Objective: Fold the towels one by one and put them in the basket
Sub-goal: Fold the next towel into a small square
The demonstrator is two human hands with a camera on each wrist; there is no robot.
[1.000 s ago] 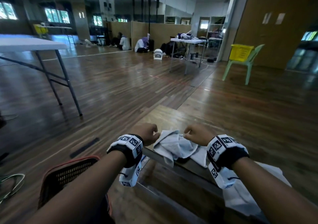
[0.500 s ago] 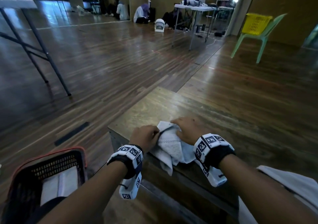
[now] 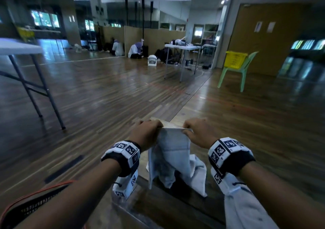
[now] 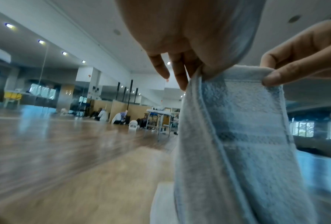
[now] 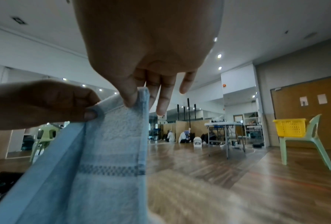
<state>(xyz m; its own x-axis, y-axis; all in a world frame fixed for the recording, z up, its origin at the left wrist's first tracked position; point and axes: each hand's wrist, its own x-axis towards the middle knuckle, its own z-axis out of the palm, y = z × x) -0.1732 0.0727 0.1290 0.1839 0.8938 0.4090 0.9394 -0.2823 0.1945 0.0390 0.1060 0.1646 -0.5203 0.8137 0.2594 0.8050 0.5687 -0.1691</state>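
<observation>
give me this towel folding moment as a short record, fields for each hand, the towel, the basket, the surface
left hand: pinches one top corner of the towel
right hand: pinches the other top corner
towel: pale blue, held up by its top edge, hanging down, lower part bunched on the bench
basket: dark mesh with red rim, low on the person's left, contents not visible
bench: wooden, in front of the person
stage: towel lifted, not folded
</observation>
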